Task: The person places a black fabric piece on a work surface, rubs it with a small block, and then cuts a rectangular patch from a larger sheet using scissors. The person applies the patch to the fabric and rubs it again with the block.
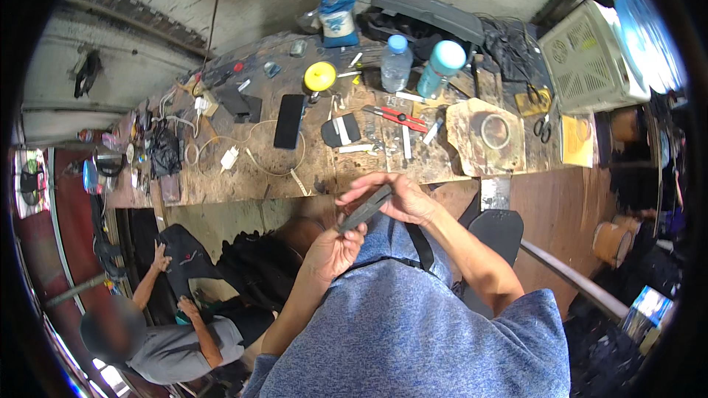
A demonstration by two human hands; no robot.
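Between my two hands, in front of the bench edge and above my lap, is a dark grey, flat, narrow piece (366, 211), tilted up to the right; its exact kind I cannot make out. My left hand (333, 253) pinches its lower end between thumb and fingers. At its upper end, my right hand (404, 200) is curled round the piece, some fingers reaching along its far side. Closest on the bench are a black rounded pad with white strips (341, 131), a red cutter (398, 116) and a black phone (289, 121).
The worn wooden bench (332, 177) also bears a clear bottle (397, 66), a turquoise bottle (441, 70), a yellow round item (320, 76), scissors (543, 128), a white charger (229, 158) and a stained board with a ring (472, 151). Another person (177, 346) works at lower left with dark cloth.
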